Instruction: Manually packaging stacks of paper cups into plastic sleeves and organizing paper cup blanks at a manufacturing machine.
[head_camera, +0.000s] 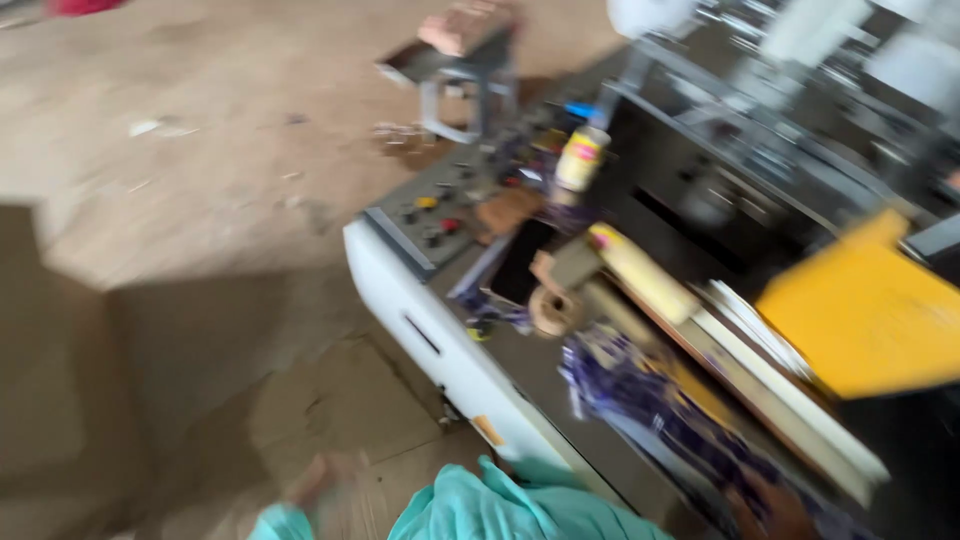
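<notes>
Teal cloth (500, 510) bunched at the near edge, beside a blurred machine.
Neither hand shows clearly, so their grip can't be told. Purple wrappers (640, 400) lie just right; control panel (440, 205) and yellow-labelled bottle (580, 160) farther off.

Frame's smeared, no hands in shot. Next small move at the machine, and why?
Probably steady the view first: neither hand shows, only a teal sleeve at the bottom edge. The purple printed sheets on the machine top lie nearest, so a reach there seems likeliest.
</notes>
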